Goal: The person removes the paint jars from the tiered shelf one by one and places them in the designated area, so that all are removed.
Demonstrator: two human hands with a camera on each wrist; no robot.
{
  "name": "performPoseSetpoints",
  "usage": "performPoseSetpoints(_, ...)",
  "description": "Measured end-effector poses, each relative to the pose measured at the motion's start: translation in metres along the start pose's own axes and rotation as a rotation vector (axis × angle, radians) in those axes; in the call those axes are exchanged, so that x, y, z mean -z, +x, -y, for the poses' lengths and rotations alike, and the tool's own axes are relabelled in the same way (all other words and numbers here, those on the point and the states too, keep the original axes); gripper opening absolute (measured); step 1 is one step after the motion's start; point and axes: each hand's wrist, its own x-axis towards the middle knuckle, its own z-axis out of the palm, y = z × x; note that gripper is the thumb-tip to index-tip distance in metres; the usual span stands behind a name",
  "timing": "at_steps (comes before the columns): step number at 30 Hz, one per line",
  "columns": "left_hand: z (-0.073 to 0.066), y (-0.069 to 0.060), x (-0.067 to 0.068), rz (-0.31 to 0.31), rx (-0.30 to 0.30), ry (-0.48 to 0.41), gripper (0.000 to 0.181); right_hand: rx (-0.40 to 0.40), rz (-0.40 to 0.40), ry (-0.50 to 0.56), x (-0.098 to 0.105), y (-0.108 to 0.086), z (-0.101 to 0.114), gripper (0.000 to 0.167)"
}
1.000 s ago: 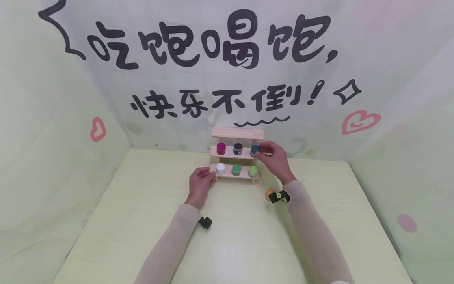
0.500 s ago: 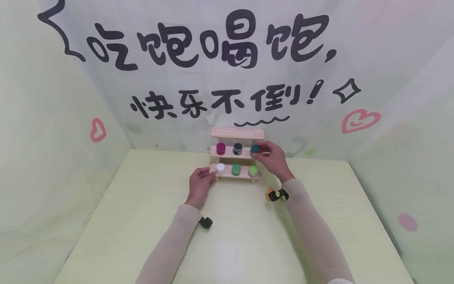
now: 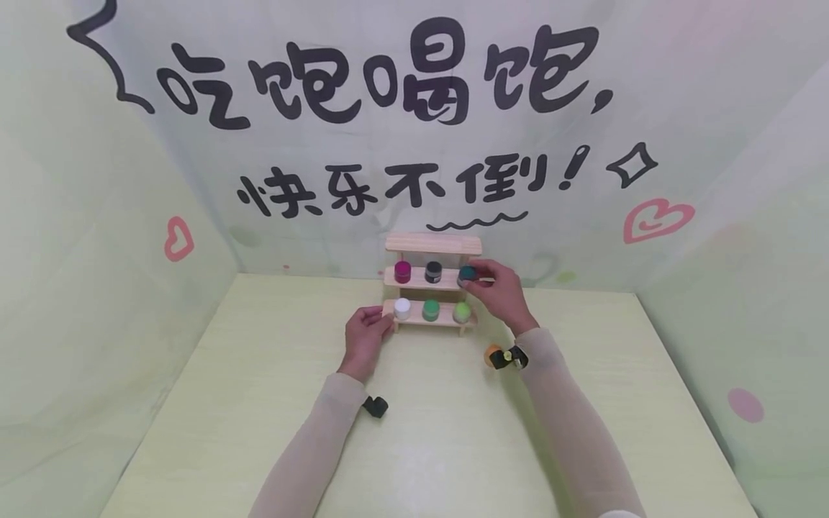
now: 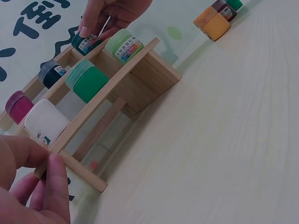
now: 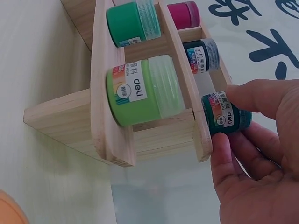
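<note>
A small tiered wooden rack stands at the back of the table, against the wall. My right hand pinches a teal paint jar between thumb and fingers, at the right end of the middle shelf. On that shelf are also a black jar and a magenta jar. The lower shelf bears a white jar, a green jar and a light green jar. With thumb and fingers my left hand grips the left end of the lower shelf.
To the right of the rack an orange jar stands on the table, partly hidden by the right wrist's camera in the head view. Behind it are a dark red jar and a green-topped one. A printed cloth wall closes the back.
Hardly anything differs. My right hand stays on the teal jar with a tiny shift, and my left hand keeps its grip on the rack.
</note>
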Motion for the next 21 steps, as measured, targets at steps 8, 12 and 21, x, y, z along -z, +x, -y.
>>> performPoseSetpoints(8, 0.000, 0.002, 0.000, 0.008, -0.003, -0.011, 0.037, 0.002, -0.011, 0.018, 0.007, -0.010, 0.003, 0.049)
performPoseSetpoints(12, 0.000, 0.002, 0.000, 0.010, -0.004, -0.012, 0.036, -0.002, -0.012, 0.023, 0.010, -0.017, 0.003, 0.050)
performPoseSetpoints(21, 0.000, 0.001, 0.000, 0.006, 0.004, -0.005, 0.035, -0.002, -0.004, 0.048, 0.020, -0.034, 0.000, 0.047)
